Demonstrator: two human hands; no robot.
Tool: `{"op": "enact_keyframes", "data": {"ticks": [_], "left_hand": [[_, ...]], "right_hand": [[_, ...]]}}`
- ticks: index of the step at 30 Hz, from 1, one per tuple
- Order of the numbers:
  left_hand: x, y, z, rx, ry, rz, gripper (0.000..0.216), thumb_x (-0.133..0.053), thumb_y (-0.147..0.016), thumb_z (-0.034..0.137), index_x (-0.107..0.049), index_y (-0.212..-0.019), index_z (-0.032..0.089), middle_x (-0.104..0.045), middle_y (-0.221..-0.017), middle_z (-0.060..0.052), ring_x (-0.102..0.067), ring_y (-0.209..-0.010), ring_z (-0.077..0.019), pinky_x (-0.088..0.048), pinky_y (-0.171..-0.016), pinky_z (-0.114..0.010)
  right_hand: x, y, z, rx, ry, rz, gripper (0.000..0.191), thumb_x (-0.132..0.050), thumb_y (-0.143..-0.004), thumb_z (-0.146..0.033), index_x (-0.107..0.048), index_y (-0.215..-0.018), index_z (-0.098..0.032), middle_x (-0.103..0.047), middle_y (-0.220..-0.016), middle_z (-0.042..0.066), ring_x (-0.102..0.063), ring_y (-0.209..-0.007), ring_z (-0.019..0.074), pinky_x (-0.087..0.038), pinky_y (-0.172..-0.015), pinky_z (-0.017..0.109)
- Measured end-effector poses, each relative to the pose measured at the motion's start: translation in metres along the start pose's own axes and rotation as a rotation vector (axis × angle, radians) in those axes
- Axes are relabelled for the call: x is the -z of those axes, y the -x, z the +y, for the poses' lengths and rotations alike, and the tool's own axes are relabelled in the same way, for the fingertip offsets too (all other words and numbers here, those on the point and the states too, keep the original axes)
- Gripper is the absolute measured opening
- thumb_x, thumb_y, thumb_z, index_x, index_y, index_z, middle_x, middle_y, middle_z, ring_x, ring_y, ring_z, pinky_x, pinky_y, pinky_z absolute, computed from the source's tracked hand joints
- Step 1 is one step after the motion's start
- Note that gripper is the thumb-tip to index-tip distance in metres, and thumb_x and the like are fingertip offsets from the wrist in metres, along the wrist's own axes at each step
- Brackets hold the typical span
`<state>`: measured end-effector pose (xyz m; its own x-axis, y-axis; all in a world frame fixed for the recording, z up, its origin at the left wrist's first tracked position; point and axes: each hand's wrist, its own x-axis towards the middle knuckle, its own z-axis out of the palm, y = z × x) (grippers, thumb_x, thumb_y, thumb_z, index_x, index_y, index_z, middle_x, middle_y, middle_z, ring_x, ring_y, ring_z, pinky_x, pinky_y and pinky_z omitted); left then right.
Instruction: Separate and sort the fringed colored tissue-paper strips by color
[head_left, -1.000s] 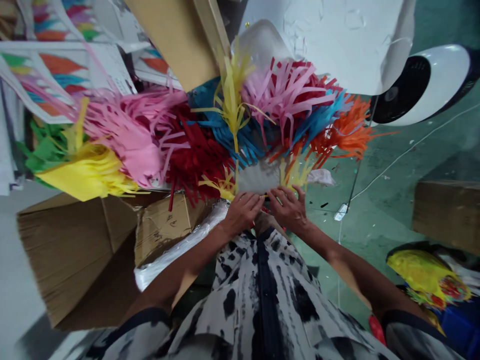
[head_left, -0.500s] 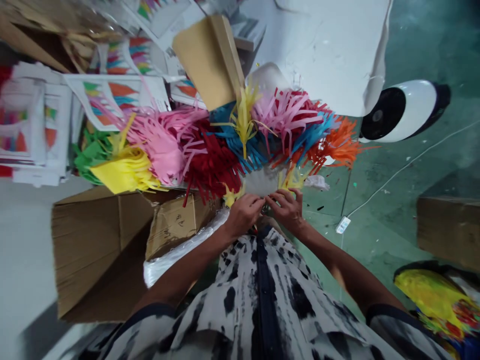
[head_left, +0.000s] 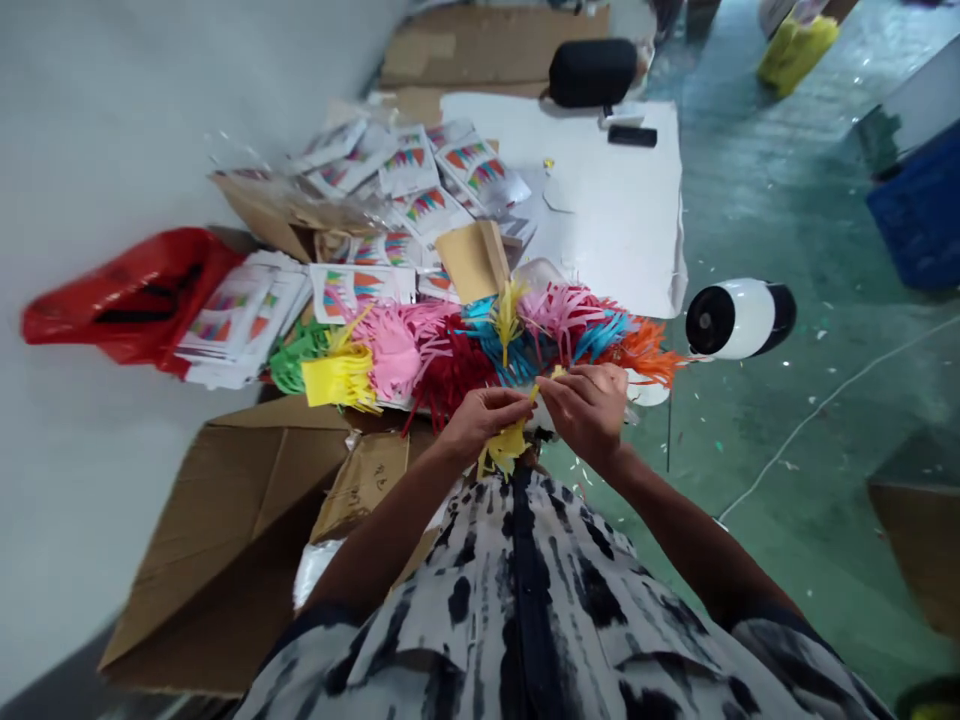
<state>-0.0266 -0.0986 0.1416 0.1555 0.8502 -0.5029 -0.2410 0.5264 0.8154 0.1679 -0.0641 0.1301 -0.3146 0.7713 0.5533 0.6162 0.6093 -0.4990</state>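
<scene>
A yellow paper tassel [head_left: 504, 447] hangs fringe-down from my hands in front of my shirt. My left hand [head_left: 486, 418] is closed, its thumb and fingers pinching the tassel's upper part. My right hand [head_left: 589, 408] is closed too, with its fingertips on the thin yellow end that rises between the hands. Just beyond my hands lies a row of fringed paper bundles: dark red [head_left: 456, 368], pink [head_left: 396, 350], blue [head_left: 514, 358] and orange [head_left: 646, 350]. A folded yellow bundle [head_left: 339, 376] and a green one [head_left: 298, 358] sit at the row's left end.
Printed packets [head_left: 427, 212] are heaped on the table behind the row, near a brown cardboard piece [head_left: 466, 262] and a red bag [head_left: 142, 295]. An open carton [head_left: 240, 480] stands at left. At right, a black-and-white cylindrical object [head_left: 742, 318] and a cable [head_left: 817, 410] lie by the green floor.
My head view has shifted, showing more of the table and floor. Yellow fringe that stretched to both sides of my hands now hangs below the left hand; my right hand has risen slightly.
</scene>
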Motion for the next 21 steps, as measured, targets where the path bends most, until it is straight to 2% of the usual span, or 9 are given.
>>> {"op": "enact_keyframes", "data": {"ticks": [3,5,8,11,13,16,18,20,21], "left_hand": [[-0.004,0.005,0.017,-0.228,-0.144,0.082,0.035,-0.093,-0.068,0.048,-0.081,-0.082,0.018,-0.077,-0.088,-0.003,-0.066,-0.08,-0.0143,-0.049,-0.078,-0.026],[-0.007,0.005,0.027,-0.295,-0.147,0.073,0.032,-0.092,-0.07,0.047,-0.081,-0.082,0.02,-0.078,-0.099,-0.004,-0.068,-0.09,-0.0167,-0.05,-0.086,-0.029],[-0.011,0.002,0.036,-0.287,-0.073,0.063,0.033,-0.094,-0.066,0.044,-0.082,-0.084,0.02,-0.079,-0.096,-0.005,-0.069,-0.088,-0.0177,-0.051,-0.087,-0.031],[-0.012,-0.003,0.039,-0.332,0.046,0.121,0.033,-0.096,-0.063,0.041,-0.081,-0.083,0.02,-0.078,-0.089,-0.004,-0.069,-0.082,-0.017,-0.054,-0.083,-0.032],[-0.01,-0.006,0.041,-0.402,0.125,0.167,0.032,-0.097,-0.061,0.038,-0.079,-0.08,0.02,-0.077,-0.089,-0.003,-0.07,-0.084,-0.017,-0.055,-0.084,-0.031],[-0.002,-0.005,0.05,-0.484,0.229,0.17,0.028,-0.095,-0.063,0.034,-0.077,-0.079,0.02,-0.077,-0.088,-0.003,-0.073,-0.09,-0.0194,-0.056,-0.089,-0.034],[0.005,-0.002,0.055,-0.506,0.27,0.145,0.024,-0.092,-0.067,0.034,-0.076,-0.08,0.02,-0.077,-0.087,-0.004,-0.074,-0.092,-0.0215,-0.057,-0.089,-0.036],[0.011,0.001,0.058,-0.506,0.245,0.15,0.021,-0.09,-0.07,0.033,-0.076,-0.081,0.02,-0.077,-0.086,-0.004,-0.074,-0.09,-0.0218,-0.057,-0.084,-0.034],[0.013,0.002,0.058,-0.504,0.201,0.161,0.02,-0.09,-0.071,0.032,-0.077,-0.081,0.02,-0.077,-0.087,-0.004,-0.073,-0.089,-0.0211,-0.057,-0.083,-0.033]], "right_hand": [[0.004,-0.015,-0.015,-0.22,-0.288,-0.021,0.009,-0.073,-0.094,-0.03,-0.08,-0.088,-0.029,-0.076,-0.082,-0.001,-0.066,-0.085,0.019,-0.046,-0.084,0.037],[0.006,-0.026,-0.02,-0.339,-0.452,-0.01,0.011,-0.073,-0.092,-0.031,-0.08,-0.084,-0.026,-0.073,-0.082,0.001,-0.065,-0.082,0.0185,-0.049,-0.075,0.034],[0.009,-0.039,-0.023,-0.333,-0.548,0.01,0.014,-0.072,-0.092,-0.036,-0.081,-0.088,-0.025,-0.074,-0.092,0.003,-0.067,-0.093,0.0206,-0.053,-0.083,0.035],[0.008,-0.042,-0.024,-0.28,-0.608,-0.058,0.025,-0.066,-0.098,-0.042,-0.078,-0.112,-0.026,-0.076,-0.114,0.006,-0.068,-0.108,0.022,-0.053,-0.093,0.037],[0.002,-0.035,-0.023,-0.264,-0.598,-0.137,0.031,-0.062,-0.1,-0.046,-0.075,-0.117,-0.024,-0.076,-0.112,0.006,-0.069,-0.101,0.0201,-0.053,-0.084,0.032],[-0.011,-0.012,-0.013,-0.203,-0.465,-0.254,0.038,-0.054,-0.104,-0.047,-0.073,-0.086,-0.02,-0.07,-0.079,0.002,-0.061,-0.072,0.0148,-0.045,-0.066,0.027],[-0.016,0.004,-0.001,-0.147,-0.357,-0.393,0.042,-0.053,-0.104,-0.042,-0.068,-0.072,-0.02,-0.064,-0.068,0.0,-0.057,-0.065,0.0138,-0.042,-0.064,0.027],[-0.015,0.011,0.009,-0.145,-0.253,-0.498,0.031,-0.06,-0.101,-0.039,-0.072,-0.079,-0.02,-0.071,-0.076,0.002,-0.063,-0.072,0.0166,-0.045,-0.069,0.028],[-0.012,0.01,0.012,-0.176,-0.219,-0.493,0.024,-0.063,-0.099,-0.038,-0.075,-0.088,-0.02,-0.076,-0.086,0.005,-0.067,-0.081,0.0191,-0.047,-0.073,0.03]]}}
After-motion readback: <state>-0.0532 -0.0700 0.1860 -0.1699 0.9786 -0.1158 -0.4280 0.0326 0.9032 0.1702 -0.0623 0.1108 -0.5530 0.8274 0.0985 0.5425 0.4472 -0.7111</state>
